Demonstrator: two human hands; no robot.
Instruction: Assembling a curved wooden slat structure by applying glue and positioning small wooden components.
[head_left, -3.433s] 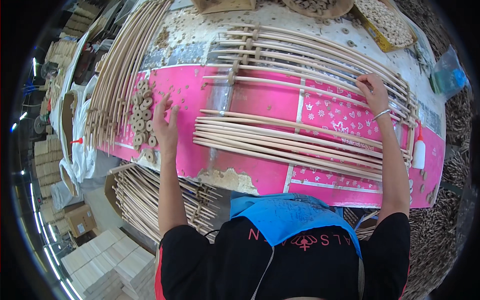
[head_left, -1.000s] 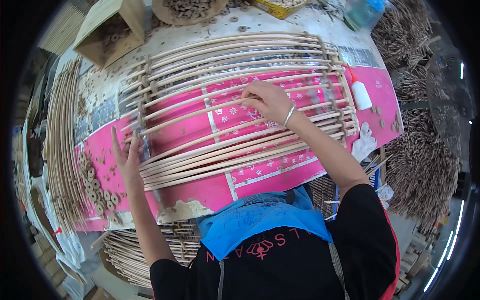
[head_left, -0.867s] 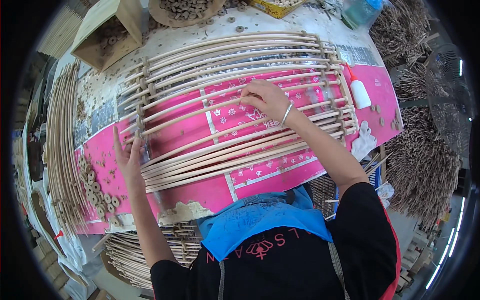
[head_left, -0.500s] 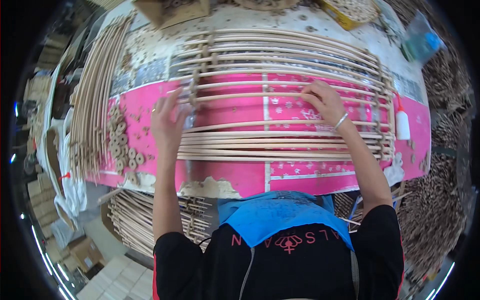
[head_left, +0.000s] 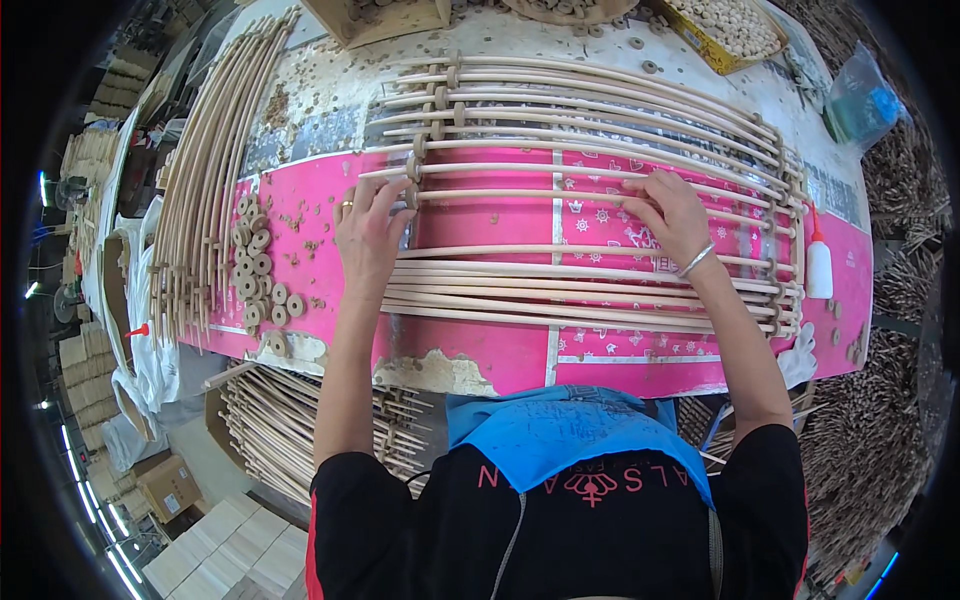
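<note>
Long pale wooden rods (head_left: 500,170) lie side by side across the pink and white tabletop, with small round wooden rings near their ends. My left hand (head_left: 370,238) is at the left end of a rod near the middle, its thumb and fingers closed about a wooden ring (head_left: 411,194) there. My right hand (head_left: 674,218) pinches that same rod (head_left: 540,194) right of its middle. Closer to me, several more rods (head_left: 560,285) lie close together, their left ends without rings. The right ends of the rods meet near an upright strip (head_left: 797,265).
Loose wooden rings (head_left: 250,265) are piled left of my left hand. Beyond them lies a bundle of rods (head_left: 205,190). A white glue bottle (head_left: 818,265) with a red tip stands at the right. Boxes of small parts (head_left: 725,30) sit along the far edge.
My left hand has moved right onto the rod's end and closed its fingers at the ring. My right hand stays on the rod. The whole view has shifted slightly.
</note>
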